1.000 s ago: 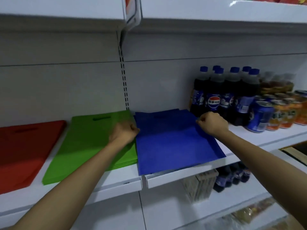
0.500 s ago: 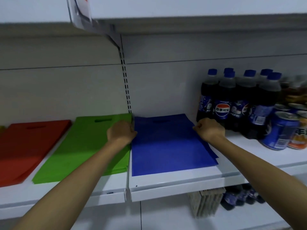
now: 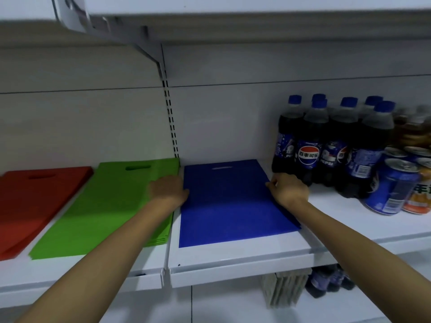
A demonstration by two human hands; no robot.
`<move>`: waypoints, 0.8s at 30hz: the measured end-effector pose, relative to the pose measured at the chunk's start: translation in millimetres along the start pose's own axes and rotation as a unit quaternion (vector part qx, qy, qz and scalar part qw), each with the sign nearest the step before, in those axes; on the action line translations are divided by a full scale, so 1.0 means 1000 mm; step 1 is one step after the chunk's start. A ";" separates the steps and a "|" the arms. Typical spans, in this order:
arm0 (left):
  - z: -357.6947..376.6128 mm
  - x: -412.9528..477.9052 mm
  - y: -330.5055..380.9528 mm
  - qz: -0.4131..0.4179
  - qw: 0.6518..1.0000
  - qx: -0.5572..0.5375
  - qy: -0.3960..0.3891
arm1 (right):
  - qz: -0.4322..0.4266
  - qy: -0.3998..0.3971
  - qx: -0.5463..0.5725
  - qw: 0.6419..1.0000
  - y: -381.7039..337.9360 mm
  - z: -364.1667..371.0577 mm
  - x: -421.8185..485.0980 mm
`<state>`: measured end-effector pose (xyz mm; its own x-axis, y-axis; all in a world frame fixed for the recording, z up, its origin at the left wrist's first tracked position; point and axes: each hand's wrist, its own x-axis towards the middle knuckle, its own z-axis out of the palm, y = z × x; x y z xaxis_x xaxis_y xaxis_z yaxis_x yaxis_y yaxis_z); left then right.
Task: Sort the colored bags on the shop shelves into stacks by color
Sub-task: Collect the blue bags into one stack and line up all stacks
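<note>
Blue stack point(image 3: 231, 201) lying flat on shelf point(image 3: 233, 257) beside green stack point(image 3: 105, 206) | I'm pinching its right edge with right hand point(image 3: 288, 191) | left hand point(image 3: 169, 190) curling at left edge, grip unclear | likely squaring edges.

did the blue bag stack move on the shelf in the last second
Yes. The blue bag stack slid back toward the rear wall and straightened: it overhung the shelf's front edge askew; now bare white shelf shows in front.
</note>
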<state>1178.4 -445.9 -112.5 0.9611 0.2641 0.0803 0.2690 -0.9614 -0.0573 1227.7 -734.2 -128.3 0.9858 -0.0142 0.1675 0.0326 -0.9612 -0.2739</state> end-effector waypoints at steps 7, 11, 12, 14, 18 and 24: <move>0.003 0.002 0.008 -0.009 1.000 -0.007 -0.014 | -0.010 0.006 -0.025 1.000 0.000 0.004 0.003; 0.002 -0.001 0.011 -0.014 1.000 -0.004 -0.018 | -0.017 -0.002 -0.037 0.999 0.001 0.003 0.005; 0.001 -0.002 0.010 -0.013 1.000 -0.008 -0.020 | -0.020 -0.002 -0.038 0.999 0.002 0.003 0.005; 0.000 -0.003 0.010 -0.016 0.999 -0.012 -0.025 | -0.023 -0.002 -0.034 0.999 0.004 0.004 0.005; 0.000 -0.006 0.010 -0.021 0.999 -0.020 -0.028 | -0.027 -0.004 -0.025 0.999 0.003 0.005 0.006; -0.006 -0.008 0.004 0.004 1.000 -0.005 0.006 | -0.082 0.043 -0.059 0.994 -0.009 -0.007 0.006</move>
<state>1171.1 -452.6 -107.8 0.9625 0.2555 0.0913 0.2605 -0.9643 -0.0474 1232.4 -727.8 -118.5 0.9511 0.1265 0.2816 0.1669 -0.9781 -0.1244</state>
